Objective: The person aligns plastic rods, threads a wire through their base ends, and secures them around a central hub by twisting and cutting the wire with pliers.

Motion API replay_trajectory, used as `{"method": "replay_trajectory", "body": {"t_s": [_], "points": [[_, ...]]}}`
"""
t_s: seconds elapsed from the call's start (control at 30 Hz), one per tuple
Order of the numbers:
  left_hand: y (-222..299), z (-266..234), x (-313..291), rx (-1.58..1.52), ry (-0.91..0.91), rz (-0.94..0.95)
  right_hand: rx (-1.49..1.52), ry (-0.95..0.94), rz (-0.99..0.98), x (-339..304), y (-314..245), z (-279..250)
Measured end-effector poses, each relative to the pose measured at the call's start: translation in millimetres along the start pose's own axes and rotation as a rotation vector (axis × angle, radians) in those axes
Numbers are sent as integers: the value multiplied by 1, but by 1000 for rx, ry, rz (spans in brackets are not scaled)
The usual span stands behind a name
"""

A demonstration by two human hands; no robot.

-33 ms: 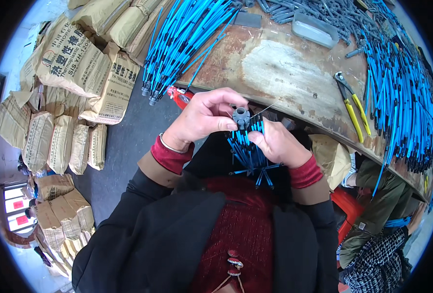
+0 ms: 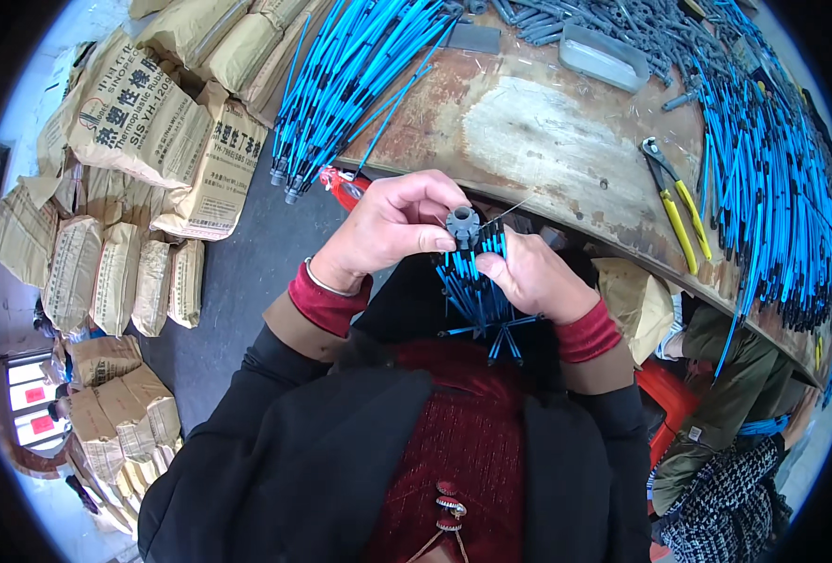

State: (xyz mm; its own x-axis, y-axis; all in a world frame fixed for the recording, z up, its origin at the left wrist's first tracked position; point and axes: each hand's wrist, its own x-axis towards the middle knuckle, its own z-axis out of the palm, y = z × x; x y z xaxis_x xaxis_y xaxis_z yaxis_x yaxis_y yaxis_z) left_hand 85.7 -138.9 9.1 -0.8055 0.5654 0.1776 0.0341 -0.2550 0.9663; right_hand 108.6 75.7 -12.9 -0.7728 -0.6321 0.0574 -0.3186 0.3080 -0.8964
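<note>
Held upright over my lap is a dark grey hub [image 2: 463, 223], a short tube with a notched collar. My left hand [image 2: 388, 225] is closed on it, thumb and fingers pinching its left side. Below the hub hangs a bunch of blue rods [image 2: 477, 291] with black ends, some splaying out at the bottom. My right hand [image 2: 540, 272] is closed round the rods just under the hub, its thumb pressed against them. A thin wire or rod sticks out past the right fingers toward the table. Whether the rods are fixed in the hub is hidden.
The worn wooden table [image 2: 547, 131] curves ahead. On it lie yellow-handled pliers [image 2: 683, 211], a clear tray [image 2: 605, 58], grey tubes [image 2: 613, 23] and blue rod bundles [image 2: 772, 206]. Paper sacks [image 2: 144, 131] are stacked at left. Another person's green-trousered leg [image 2: 730, 375] is at right.
</note>
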Motion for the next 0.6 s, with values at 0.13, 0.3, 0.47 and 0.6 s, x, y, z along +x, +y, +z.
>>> {"method": "replay_trajectory", "body": {"t_s": [0.13,0.3,0.47,0.6], "points": [[3,1,2,89,-32,20,-10,-34,4,-2,5,-3],[11,4,4,232,-107,40,80,-114,-74,2,12,-5],[6,2,7,142,-63,-13,90,-166,-23,3,25,-1],[3,5,5,120,-110,-29,313,-139,-11,-8,27,13]]}}
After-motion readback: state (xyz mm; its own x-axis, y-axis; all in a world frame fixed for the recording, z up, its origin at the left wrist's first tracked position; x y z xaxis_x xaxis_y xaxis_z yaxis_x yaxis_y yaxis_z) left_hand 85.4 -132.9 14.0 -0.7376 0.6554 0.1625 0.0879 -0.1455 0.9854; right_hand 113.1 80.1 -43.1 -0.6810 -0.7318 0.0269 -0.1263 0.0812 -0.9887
